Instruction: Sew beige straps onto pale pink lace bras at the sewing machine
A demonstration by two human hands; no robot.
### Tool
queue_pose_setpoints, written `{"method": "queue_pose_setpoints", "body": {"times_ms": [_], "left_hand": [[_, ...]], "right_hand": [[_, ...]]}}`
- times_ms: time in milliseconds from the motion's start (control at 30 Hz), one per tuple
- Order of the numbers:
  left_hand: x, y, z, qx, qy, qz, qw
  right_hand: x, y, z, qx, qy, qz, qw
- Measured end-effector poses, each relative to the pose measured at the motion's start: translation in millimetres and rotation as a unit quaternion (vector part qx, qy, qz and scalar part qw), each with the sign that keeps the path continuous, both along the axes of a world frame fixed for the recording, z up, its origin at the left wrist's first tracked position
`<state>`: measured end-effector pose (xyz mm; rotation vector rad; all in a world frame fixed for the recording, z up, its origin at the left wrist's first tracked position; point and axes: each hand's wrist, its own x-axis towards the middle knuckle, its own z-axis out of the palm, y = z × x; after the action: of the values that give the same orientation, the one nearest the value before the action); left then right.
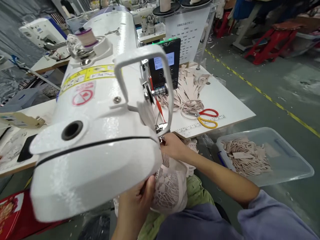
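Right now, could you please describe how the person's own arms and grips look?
The right arm wears a plain, loose sleeve of greyish lavender, ending near the elbow; the forearm below is bare. No sleeve shows on the visible part of the left arm. The right grip and left grip wear no gloves, and no watch or bracelet shows.

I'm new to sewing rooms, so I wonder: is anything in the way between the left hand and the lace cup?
Nothing visible is. The left hand holds the lace cup at its edge, close to the machine; some of its fingers are hidden, so I can't check those.
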<state>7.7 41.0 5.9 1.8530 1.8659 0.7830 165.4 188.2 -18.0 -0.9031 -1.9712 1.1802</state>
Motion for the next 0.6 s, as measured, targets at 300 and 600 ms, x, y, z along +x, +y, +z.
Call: {"method": "queue_pose_setpoints", "body": {"times_ms": [300,600], "left_hand": [[-5,-9,-8.1,0.054,0.036,0.016,0.998],[7,-10,-14.8,0.061,0.024,0.013,0.998]], "right_hand": [[-6,-2,-6.3,-0.016,0.046,0.004,0.999],[-1,-3,-10.0,0.022,0.065,0.003,0.998]]}}
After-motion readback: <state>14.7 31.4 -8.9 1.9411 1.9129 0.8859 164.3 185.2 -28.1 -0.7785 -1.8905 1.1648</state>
